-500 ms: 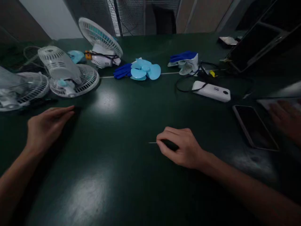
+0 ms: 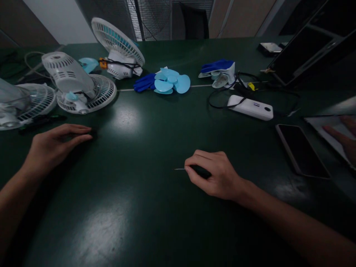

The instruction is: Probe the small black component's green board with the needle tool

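My right hand rests on the dark green table, its fingers wrapped round a screwdriver. Only the thin metal shaft of the screwdriver shows clearly, pointing left; its handle is mostly hidden in the palm. At the left, my left hand lies on its side on the table, fingers stretched out and the thumb a little apart from them. A dark patch by its fingertips may be shadow or a small object; I cannot tell. Just beyond that hand are a dark pen-like tool and a white fan lying on its grille.
Another fan lies far left, and a third fan stands behind. Light-blue fan blades sit by blue gloves. Rightward are more gloves, a white power bank, a phone and another person's hand.
My left hand has shifted slightly right, with its thumb and fingers a bit farther apart. My right hand stays nearly still with the screwdriver. The other person's hand has moved on the sheet at right.
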Demonstrator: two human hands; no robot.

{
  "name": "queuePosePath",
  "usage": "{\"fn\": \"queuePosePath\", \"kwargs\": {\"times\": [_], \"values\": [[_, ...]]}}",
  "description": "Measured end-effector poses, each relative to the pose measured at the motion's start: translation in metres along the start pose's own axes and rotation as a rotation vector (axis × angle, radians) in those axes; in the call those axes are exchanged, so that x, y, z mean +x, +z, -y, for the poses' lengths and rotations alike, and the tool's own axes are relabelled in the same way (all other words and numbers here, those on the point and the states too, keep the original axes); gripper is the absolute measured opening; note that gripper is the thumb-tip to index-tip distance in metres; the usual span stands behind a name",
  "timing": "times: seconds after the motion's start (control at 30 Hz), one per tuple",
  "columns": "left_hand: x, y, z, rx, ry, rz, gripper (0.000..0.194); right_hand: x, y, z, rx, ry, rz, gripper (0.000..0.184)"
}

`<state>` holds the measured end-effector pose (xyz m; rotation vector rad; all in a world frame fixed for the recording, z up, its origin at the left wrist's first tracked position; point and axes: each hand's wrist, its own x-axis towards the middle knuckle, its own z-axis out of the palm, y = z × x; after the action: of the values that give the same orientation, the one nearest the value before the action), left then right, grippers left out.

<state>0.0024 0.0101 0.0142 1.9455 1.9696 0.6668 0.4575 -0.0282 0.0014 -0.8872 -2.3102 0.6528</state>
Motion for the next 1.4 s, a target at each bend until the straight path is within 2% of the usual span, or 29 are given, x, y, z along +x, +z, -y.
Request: {"fn": "queuePosePath", "kwargs": {"times": [0.17,0.33,0.4,0.47,0.57,0.67,0.77,0.9,0.97,1.1,1.27,1.4], "values": [[-0.002,-0.002,-0.012,-0.133,-0.227,0.048,0.07,-0.001,0.0,0.001,0.019,0.001,0.003,0.011],[-0.006,-0.003,-0.021,-0.178,-0.257,0.036,0.062,0.0,0.0,0.0,0.012,-0.002,-0.003,0.01],[-0.008,0.002,-0.032,-0.234,-0.228,0.043,0.065,0.001,0.0,0.0,0.011,-0.001,-0.006,0.011],[-0.014,0.014,-0.049,-0.335,-0.177,0.099,0.07,0.001,0.0,0.001,0.015,0.002,-0.005,0.012],[-0.031,0.044,-0.084,-0.478,-0.053,0.289,0.064,0.001,-0.001,0.002,0.016,0.001,-0.019,0.012],[-0.054,0.074,-0.123,-0.479,0.111,0.485,0.056,0.0,0.0,0.002,0.005,-0.009,-0.032,0.01],[-0.071,0.089,-0.146,-0.467,0.257,0.531,0.053,-0.001,0.001,0.002,-0.011,-0.027,-0.011,0.009],[-0.075,0.09,-0.149,-0.383,0.345,0.422,0.056,-0.001,0.002,0.002,-0.054,-0.054,0.015,0.009],[-0.073,0.089,-0.148,-0.329,0.397,0.38,0.048,-0.001,0.002,0.002,-0.072,-0.068,0.024,0.009],[-0.071,0.09,-0.149,-0.228,0.51,0.389,0.034,-0.001,0.002,0.003,-0.073,-0.075,0.035,0.009],[-0.073,0.093,-0.148,-0.221,0.494,0.395,0.021,-0.001,0.002,0.003,-0.076,-0.066,0.044,0.009],[-0.072,0.095,-0.145,-0.224,0.493,0.4,0.02,-0.001,0.002,0.002,-0.068,-0.087,0.066,0.009]]}}
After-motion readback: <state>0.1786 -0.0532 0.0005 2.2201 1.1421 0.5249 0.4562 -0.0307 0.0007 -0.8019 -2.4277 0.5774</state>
